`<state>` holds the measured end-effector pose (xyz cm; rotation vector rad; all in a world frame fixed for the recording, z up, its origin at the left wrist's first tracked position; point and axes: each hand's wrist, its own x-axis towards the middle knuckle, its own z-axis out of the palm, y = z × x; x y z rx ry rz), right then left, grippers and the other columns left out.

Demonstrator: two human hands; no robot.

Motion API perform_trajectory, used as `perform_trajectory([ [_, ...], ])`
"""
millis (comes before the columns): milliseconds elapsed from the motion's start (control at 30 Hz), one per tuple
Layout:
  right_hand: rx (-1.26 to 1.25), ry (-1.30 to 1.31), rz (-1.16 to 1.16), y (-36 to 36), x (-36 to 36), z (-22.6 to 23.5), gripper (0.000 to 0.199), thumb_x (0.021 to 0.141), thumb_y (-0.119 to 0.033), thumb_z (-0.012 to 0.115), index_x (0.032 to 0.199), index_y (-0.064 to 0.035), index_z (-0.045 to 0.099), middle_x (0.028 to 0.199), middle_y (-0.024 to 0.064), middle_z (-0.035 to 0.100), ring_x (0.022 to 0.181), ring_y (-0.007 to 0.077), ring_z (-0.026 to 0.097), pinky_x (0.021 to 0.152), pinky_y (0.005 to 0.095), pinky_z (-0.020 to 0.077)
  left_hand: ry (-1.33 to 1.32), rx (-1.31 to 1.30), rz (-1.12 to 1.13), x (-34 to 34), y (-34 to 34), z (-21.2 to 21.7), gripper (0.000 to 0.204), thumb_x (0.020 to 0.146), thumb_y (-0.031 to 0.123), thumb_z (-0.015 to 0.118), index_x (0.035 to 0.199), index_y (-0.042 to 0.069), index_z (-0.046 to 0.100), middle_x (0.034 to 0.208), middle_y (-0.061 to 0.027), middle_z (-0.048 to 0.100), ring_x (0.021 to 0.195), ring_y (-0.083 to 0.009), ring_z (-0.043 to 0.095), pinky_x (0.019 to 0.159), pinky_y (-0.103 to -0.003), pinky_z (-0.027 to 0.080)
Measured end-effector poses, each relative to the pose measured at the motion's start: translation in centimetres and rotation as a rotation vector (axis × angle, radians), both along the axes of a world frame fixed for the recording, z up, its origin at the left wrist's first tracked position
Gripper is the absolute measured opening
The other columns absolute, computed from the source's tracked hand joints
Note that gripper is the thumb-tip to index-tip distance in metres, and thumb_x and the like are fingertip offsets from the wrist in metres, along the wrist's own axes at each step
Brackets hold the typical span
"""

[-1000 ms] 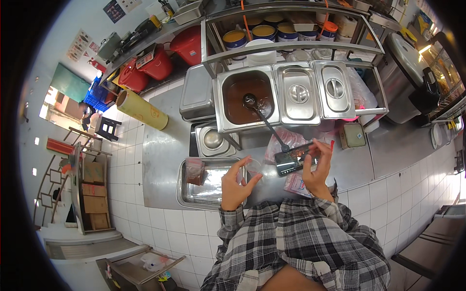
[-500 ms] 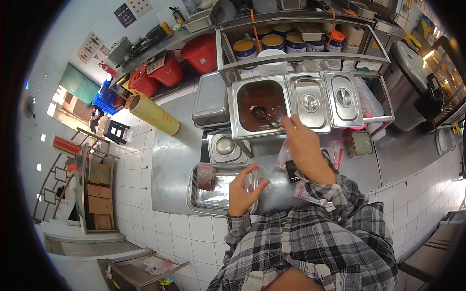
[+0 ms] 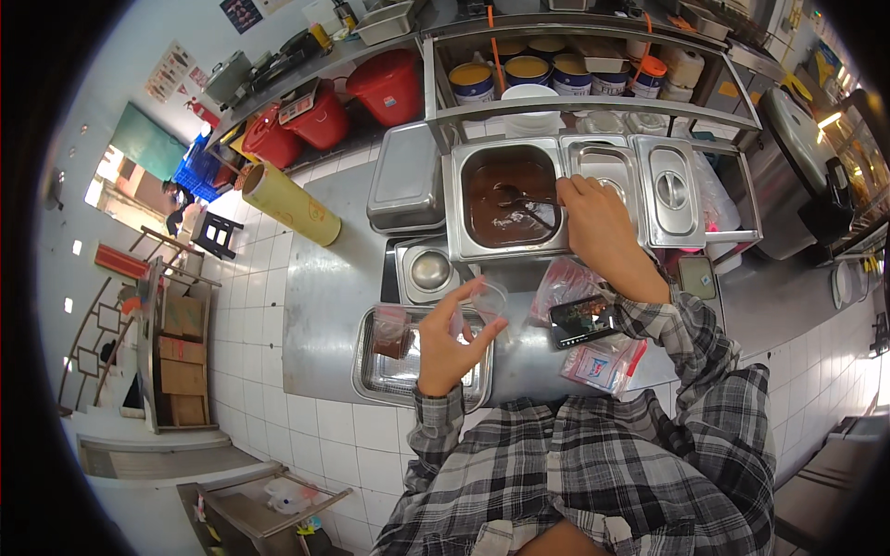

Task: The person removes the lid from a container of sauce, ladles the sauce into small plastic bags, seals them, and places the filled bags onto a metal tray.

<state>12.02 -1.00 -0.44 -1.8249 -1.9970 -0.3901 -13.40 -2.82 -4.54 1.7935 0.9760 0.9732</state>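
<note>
My right hand (image 3: 598, 222) is closed around the handle of a ladle (image 3: 540, 201), whose bowl lies dark in brown sauce (image 3: 491, 176). That sauce fills part of a deep steel pan (image 3: 456, 208) set in the rack. Nearer to me, my left hand (image 3: 443, 350) holds a small clear plastic cup (image 3: 490, 298) between thumb and fingers, its round rim facing up. Beneath that hand is a steel tray (image 3: 358, 375), with a clear bag of brown sauce (image 3: 391, 335) at its left end. Whether the cup holds anything I cannot tell.
Lidded steel pans (image 3: 669, 190) stand right of the sauce. A phone (image 3: 582, 321) and plastic bags (image 3: 598, 364) lie on the steel table (image 3: 320, 306). A yellow roll of film (image 3: 292, 206) stands at the left. A large cooker (image 3: 788, 167) rises at the right.
My right hand has shifted right, swinging the ladle's handle across the sauce. My left hand with the cup has risen slightly. The phone and bags show more fully as the view shifted.
</note>
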Motion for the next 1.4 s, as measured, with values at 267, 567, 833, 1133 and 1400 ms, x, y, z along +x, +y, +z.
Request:
perform_trajectory([
  [267, 0.055, 0.214, 0.058, 0.2, -0.5, -0.4, 0.015, 0.076, -0.005, 0.061, 0.088, -0.0061, 0.053, 0.083, 0.0087, 0.052, 0.074, 0.0285, 0.058, 0.063, 0.0403, 0.0443, 0.057, 0.047, 0.118, -0.4, 2.6, 3.8, 0.054, 0.071, 0.013, 0.081, 0.119, 0.002, 0.060, 0.110, -0.0078, 0.066, 0.060, -0.0013, 0.047, 0.046, -0.018, 0.037],
  [567, 0.110, 0.557, 0.065, -0.9, -0.6, -1.4, 0.010, 0.073, -0.009, 0.064, 0.079, -0.0072, 0.056, 0.080, 0.0061, 0.053, 0.067, 0.0279, 0.059, 0.057, 0.0369, 0.0460, 0.003, 0.079, 0.231, -0.9, 3.7, 5.1, 0.040, 0.076, 0.008, 0.075, 0.113, -0.001, 0.061, 0.115, -0.0075, 0.065, 0.051, 0.0012, 0.039, 0.046, -0.015, 0.030],
  [833, 0.196, 0.730, -0.017, -2.1, -0.5, -1.2, 0.011, 0.075, -0.009, 0.067, 0.081, -0.0065, 0.058, 0.082, 0.0054, 0.055, 0.069, 0.0249, 0.060, 0.060, 0.0336, 0.0468, 0.028, 0.096, 0.277, -0.3, 4.6, 4.3, 0.046, 0.074, 0.014, 0.079, 0.115, 0.001, 0.063, 0.103, -0.0052, 0.068, 0.053, -0.0003, 0.040, 0.045, -0.017, 0.033],
  [1133, 0.274, 0.705, -0.026, -2.6, 1.5, 3.0, 0.011, 0.075, -0.005, 0.066, 0.081, -0.0030, 0.057, 0.079, 0.0083, 0.057, 0.068, 0.0229, 0.056, 0.061, 0.0307, 0.0434, 0.150, 0.158, 0.289, 3.3, 5.8, 5.6, 0.050, 0.073, 0.022, 0.081, 0.116, 0.004, 0.064, 0.095, -0.0073, 0.071, 0.061, -0.0089, 0.058, 0.052, -0.023, 0.044],
  [1400, 0.321, 0.752, -0.015, -3.3, 2.5, 8.3, 0.010, 0.074, -0.004, 0.067, 0.079, -0.0023, 0.057, 0.074, 0.0032, 0.055, 0.055, 0.0101, 0.041, 0.052, 0.0251, 0.0324, 0.375, 0.482, 0.363, 5.8, 7.2, 6.2, 0.053, 0.072, 0.039, 0.077, 0.113, 0.007, 0.065, 0.101, -0.0133, 0.069, 0.088, -0.0296, 0.067, 0.075, -0.037, 0.052],
])
